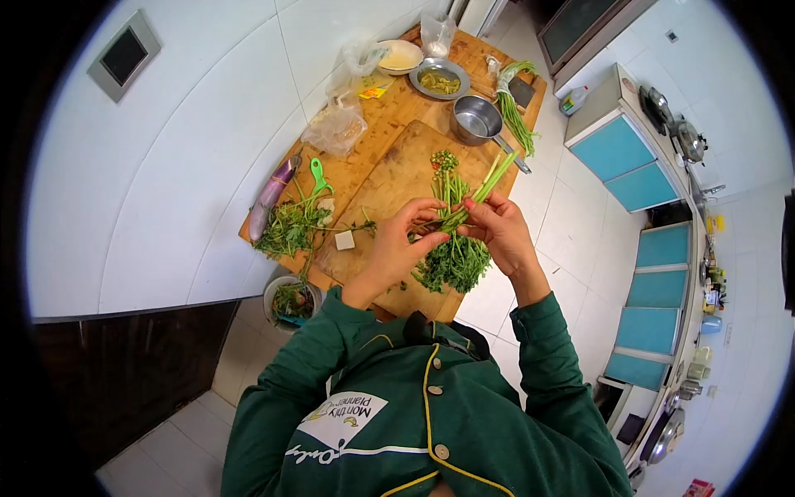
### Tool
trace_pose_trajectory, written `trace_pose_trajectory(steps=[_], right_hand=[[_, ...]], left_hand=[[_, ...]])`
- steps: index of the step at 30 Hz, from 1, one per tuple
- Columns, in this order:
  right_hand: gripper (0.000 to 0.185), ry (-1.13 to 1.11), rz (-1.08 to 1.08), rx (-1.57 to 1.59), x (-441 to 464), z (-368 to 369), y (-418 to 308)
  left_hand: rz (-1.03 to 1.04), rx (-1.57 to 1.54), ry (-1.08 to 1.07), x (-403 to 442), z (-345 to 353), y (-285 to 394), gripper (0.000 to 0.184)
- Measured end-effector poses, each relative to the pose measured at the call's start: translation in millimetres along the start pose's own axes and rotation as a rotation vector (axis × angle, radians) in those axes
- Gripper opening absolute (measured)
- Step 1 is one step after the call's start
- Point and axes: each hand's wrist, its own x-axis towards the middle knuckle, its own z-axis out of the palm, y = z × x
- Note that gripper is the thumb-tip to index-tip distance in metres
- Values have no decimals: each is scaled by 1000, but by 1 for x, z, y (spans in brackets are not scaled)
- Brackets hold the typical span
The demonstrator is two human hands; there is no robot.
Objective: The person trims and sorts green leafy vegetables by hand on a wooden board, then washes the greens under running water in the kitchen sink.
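Long green celery stalks (pixel 495 176) are gripped in my right hand (pixel 503 234), tilted with their pale ends toward the upper right. My left hand (pixel 404 247) is curled at the lower, leafy end of the same stalks, thumb and fingers closing on it; its exact pinch point is partly hidden. Beneath both hands lies a bunch of leafy celery (pixel 454 267) on the wooden cutting board (pixel 385 178). Chopped green pieces (pixel 444 159) sit beyond the hands. A small white block (pixel 344 240) rests left of my left hand.
Leafy trimmings (pixel 290 228), an eggplant (pixel 273 195) and a green peeler (pixel 318 174) lie at the left. A saucepan (pixel 477 118), a metal dish (pixel 440 76), a bowl (pixel 399 56), plastic bags (pixel 338 126) and tied green beans (pixel 515 112) stand farther back. A bin (pixel 313 319) is below.
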Motion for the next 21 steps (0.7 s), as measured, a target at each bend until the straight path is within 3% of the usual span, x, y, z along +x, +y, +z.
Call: trace_pose_trajectory(steps=[3,7,9,10,16,18,19,21], right_hand=[[19,8,-18,-9,-1,3,0],[19,14,-12,8,1,2,4],[19,10,5,26,0,4,2],[19,4,27,43,0,5,1],[18,13,-10,-49,-4,12,-2],[17,-32,-7,-104,-5,11,-5],[17,-77,-5,-159,-4,10,-7],[16,-126,-7,-202,-3,9,-8]], left_hand=[[75,-11,177,-2,4,3,28],[116,113,32,-3,-5,12,24],[327,222,16,-3,-5,13,22],[329,221,15,-4,-5,13,22],[123,191,85,-7,-8,11,15],[-255,-136,-42,-6,-12,10,11],[-257,-137,-42,-6,-12,8,11],[126,159,83,-6,-11,5,7]])
